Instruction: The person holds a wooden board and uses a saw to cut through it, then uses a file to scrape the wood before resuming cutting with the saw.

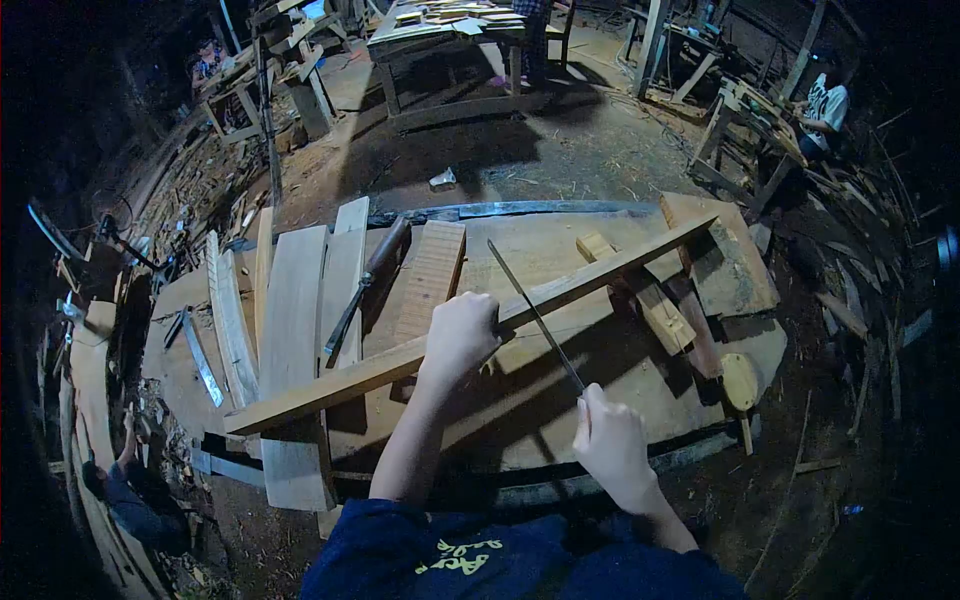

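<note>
A long squared wooden bar lies slantwise over the workbench, resting across boards and blocks. My left hand is closed around the bar near its middle. In my right hand, fingers wrapped, is the end of a long thin dark tool, a saw or file; which one I cannot tell. The tool crosses the bar just right of my left hand, its tip pointing away from me. Under the bar's right part sits a notched wooden block.
Wide boards, a chisel-like tool, a metal strip and a round mallet-like piece lie on the bench. Beyond stands a table with wood pieces. One person is at the far right, another at lower left.
</note>
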The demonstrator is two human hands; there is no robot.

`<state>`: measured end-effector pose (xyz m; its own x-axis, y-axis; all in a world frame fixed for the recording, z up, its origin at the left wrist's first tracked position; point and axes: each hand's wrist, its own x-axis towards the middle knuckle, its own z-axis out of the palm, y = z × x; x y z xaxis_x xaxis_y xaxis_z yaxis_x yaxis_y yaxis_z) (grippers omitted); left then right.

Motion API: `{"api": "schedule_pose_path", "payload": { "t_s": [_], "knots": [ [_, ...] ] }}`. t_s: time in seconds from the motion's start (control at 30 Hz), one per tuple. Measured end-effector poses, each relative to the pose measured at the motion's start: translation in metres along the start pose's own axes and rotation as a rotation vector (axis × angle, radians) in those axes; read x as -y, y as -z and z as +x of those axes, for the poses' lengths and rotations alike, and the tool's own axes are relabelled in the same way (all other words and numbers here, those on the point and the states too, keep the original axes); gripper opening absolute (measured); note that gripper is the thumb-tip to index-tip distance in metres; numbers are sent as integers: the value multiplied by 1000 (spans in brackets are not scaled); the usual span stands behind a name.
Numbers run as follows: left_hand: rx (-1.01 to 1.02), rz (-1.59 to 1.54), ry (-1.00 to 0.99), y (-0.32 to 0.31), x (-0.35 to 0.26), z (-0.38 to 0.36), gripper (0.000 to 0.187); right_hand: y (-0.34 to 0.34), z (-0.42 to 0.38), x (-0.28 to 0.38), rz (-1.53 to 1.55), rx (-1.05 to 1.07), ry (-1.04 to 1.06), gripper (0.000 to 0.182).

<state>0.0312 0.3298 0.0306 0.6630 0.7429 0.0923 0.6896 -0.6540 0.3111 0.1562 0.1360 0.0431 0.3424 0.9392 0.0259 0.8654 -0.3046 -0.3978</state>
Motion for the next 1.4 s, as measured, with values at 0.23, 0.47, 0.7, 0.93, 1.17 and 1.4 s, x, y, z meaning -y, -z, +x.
{"api": "schedule_pose_path", "payload": {
  "t_s": [0.23,0.47,0.7,0.93,1.17,1.4],
  "knots": [
    [-55,0,-15,-5,1,0,16,-22,32,1,43,-105,53,15],
    [-13,5,48,-3,-1,0,27,-10,12,-2,26,-5,14,14],
    [-8,-31,50,3,-6,-2,21,-27,35,2,61,-89,29,13],
    [38,-22,85,-1,-9,-3,20,-16,3,-9,54,4,-8,15],
    [-9,4,81,-2,-12,-2,21,-26,34,4,30,-59,15,16],
    [14,6,76,-1,-14,-2,19,-16,2,-10,89,6,-54,14]
  ]
}}
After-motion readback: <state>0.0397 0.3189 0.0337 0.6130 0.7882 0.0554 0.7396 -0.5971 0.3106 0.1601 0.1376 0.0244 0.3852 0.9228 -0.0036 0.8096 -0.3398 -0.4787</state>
